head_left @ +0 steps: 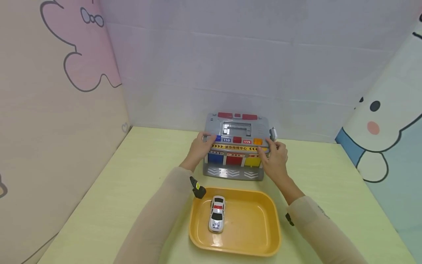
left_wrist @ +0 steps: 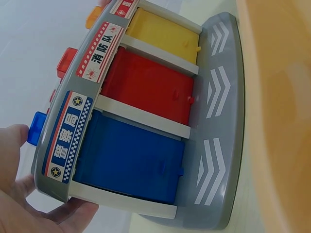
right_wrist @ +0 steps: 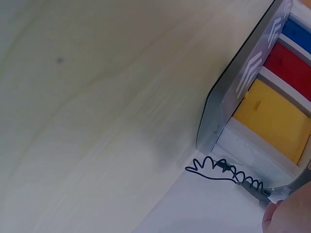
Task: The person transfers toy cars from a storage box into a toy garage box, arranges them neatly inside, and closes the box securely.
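A grey toy emergency station stands toward the back of the table, with blue, red and yellow doors along its front. My left hand grips its left end. In the left wrist view the thumb touches a blue button on the roof edge while the other fingers sit beneath that edge. My right hand holds the station's right end, fingertips near the orange button. Only a small part of the right hand shows in the right wrist view.
In front of the station is a yellow tray with a white toy police car in its left part. A toy handset hangs at the station's right side, and a coiled black cord shows there. Walls rise behind and beside the table.
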The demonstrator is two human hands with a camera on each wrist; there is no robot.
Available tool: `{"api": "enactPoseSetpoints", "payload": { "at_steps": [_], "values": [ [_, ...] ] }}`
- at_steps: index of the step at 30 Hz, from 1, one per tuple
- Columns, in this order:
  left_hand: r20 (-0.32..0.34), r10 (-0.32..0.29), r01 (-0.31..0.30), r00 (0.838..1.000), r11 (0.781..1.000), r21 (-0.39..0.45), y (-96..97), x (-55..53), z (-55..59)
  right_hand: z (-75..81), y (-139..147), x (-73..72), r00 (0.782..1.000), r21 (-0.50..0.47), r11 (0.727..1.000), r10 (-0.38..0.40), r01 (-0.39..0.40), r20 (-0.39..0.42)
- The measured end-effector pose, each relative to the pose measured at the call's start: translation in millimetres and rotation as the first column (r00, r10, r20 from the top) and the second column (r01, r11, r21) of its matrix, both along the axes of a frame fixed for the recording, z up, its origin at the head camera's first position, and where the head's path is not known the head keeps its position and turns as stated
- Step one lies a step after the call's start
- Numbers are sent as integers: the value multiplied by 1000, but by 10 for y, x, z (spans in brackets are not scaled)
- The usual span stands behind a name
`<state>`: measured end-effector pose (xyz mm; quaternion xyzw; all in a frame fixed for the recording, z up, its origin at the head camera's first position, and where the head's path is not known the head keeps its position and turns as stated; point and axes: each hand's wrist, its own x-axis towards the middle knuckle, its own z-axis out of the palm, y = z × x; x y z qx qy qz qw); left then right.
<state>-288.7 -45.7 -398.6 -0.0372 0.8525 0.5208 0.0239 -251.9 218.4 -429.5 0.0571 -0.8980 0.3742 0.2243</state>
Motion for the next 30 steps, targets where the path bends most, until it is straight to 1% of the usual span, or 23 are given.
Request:
{"api": "enactPoseSetpoints", "payload": {
  "at_steps": [4,8,11,14,18,21,25,28,30],
  "values": [
    [4,10,-10,1000,1000,-7,13,-12,-12,-3,-2,-10,996,-72,997,17,-11,82],
    [5,14,-14,1000,1000,-19,17,-23,-21,18,-4,-9,984,-137,991,35,-11,172],
    [6,14,-13,1000,1000,-24,15,-24,-16,33,-2,-8,974,-164,986,48,-11,223],
    [11,13,-13,1000,1000,-26,14,-21,-3,50,-2,-7,966,-183,983,55,-8,253],
    [16,13,-12,1000,1000,-29,13,-16,12,76,-3,-7,961,-200,980,60,-5,269],
    [15,13,-13,1000,999,-30,18,-14,16,89,10,-15,953,-229,974,71,-2,294],
    [12,15,-15,1000,999,-32,19,-15,8,89,32,-38,934,-303,953,113,-6,338],
    [6,16,-16,1000,999,-35,21,-19,1,80,45,-54,924,-346,938,136,-3,358],
    [2,16,-16,1000,999,-39,21,-22,-6,77,47,-65,920,-359,933,146,-6,365]
  ]
}}
